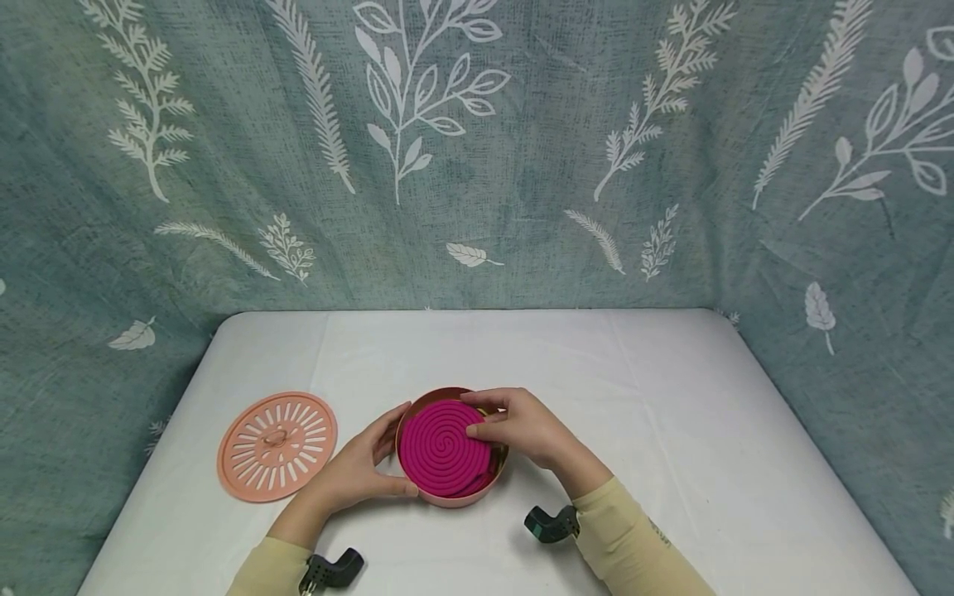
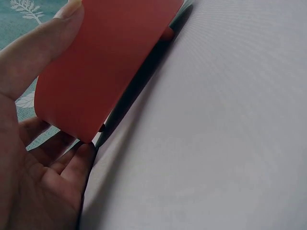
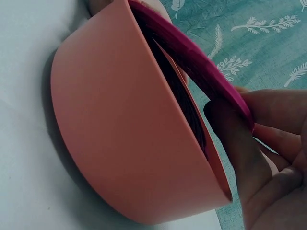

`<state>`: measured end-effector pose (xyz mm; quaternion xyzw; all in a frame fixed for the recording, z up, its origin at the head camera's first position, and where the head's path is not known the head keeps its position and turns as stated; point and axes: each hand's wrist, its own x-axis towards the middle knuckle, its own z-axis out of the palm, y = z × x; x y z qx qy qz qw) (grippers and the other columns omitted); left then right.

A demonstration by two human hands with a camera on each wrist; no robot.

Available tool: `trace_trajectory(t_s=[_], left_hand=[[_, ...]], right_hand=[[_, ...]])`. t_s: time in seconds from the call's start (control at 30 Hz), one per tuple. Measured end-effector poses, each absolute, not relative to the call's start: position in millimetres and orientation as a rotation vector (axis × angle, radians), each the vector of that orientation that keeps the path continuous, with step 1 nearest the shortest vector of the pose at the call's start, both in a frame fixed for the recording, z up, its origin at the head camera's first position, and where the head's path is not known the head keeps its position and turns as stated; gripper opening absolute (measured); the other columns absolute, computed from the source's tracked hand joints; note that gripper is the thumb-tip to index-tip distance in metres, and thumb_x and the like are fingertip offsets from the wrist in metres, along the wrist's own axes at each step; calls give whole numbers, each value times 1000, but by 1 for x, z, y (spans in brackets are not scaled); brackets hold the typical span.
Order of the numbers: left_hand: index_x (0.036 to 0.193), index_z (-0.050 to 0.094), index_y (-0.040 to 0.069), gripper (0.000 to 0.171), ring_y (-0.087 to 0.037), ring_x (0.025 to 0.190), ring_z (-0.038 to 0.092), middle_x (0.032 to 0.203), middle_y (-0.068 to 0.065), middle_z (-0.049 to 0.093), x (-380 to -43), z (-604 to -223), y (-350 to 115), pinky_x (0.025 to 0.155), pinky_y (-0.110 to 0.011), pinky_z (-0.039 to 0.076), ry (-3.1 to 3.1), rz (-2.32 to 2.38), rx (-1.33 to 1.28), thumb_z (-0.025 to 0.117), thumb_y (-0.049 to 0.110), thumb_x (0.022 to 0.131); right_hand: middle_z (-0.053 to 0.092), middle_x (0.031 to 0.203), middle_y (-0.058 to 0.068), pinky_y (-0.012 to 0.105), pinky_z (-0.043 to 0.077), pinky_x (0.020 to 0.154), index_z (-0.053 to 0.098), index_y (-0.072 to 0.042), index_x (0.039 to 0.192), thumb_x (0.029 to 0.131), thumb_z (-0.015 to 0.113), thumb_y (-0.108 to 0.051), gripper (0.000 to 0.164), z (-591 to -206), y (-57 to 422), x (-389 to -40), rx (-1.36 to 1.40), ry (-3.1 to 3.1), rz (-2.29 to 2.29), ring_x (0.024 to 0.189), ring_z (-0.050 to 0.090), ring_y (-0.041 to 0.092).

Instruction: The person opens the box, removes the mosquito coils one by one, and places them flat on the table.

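A round salmon-pink mosquito coil holder [image 1: 455,502] stands on the table in front of me. My left hand [image 1: 356,468] grips its left side, thumb at the near edge and fingers round the far side. In the left wrist view its outer wall [image 2: 105,62] fills the space between thumb and fingers. My right hand [image 1: 525,426] pinches the right edge of a magenta mosquito coil [image 1: 445,447]. The right wrist view shows the coil [image 3: 199,60] tilted, its pinched edge raised above the holder's rim. Below it, more dark spiral shapes partly show inside.
A salmon-pink slotted lid [image 1: 253,488] with a small raised loop at its centre lies flat at the left. A white cloth covers the table [image 1: 671,397]. Behind and beside it hangs a green leaf-patterned curtain [image 1: 537,207].
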<state>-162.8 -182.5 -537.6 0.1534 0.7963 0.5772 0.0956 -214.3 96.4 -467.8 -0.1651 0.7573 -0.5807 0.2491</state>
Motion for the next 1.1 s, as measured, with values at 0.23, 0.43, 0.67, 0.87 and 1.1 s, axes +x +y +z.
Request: trace_trajectory(t_s=[0.23, 0.43, 0.67, 0.87, 1.1], left_hand=[[157, 28, 22, 120, -17, 143, 30, 157, 0, 33, -163, -538, -182, 113, -24, 32, 2349, 1720, 452, 97, 35, 59], [157, 28, 22, 121, -17, 144, 30, 157, 0, 32, -162, -538, -182, 113, -24, 32, 2355, 1719, 459, 97, 37, 59], [157, 29, 22, 121, -13, 143, 31, 156, 5, 34, -162, -536, -183, 113, -22, 32, 2333, 1734, 452, 98, 35, 58], [157, 28, 21, 122, -12, 142, 32, 155, 7, 33, -163, -537, -182, 112, -21, 32, 2321, 1733, 446, 98, 34, 58], [157, 28, 22, 122, -13, 142, 32, 156, 5, 33, -163, -536, -182, 112, -22, 32, 2324, 1732, 453, 98, 34, 58]], right_hand=[[67, 117, 11, 31, 62, 75, 62, -7, 133, 88, 75, -12, 47, -470, 99, -217, -459, 2028, -1576, 89, 70, 19], [69, 114, 11, 35, 63, 77, 60, -5, 134, 89, 74, -9, 48, -469, 102, -217, -415, 1953, -1591, 90, 70, 21], [70, 109, 12, 35, 64, 69, 60, -5, 135, 89, 74, -8, 48, -464, 106, -217, -418, 1936, -1566, 82, 70, 20], [70, 109, 12, 32, 63, 63, 58, -6, 137, 90, 73, -7, 49, -465, 109, -217, -405, 1912, -1563, 79, 70, 19], [70, 109, 11, 33, 63, 62, 59, -9, 137, 90, 73, -7, 49, -468, 110, -216, -382, 1914, -1586, 78, 70, 19]])
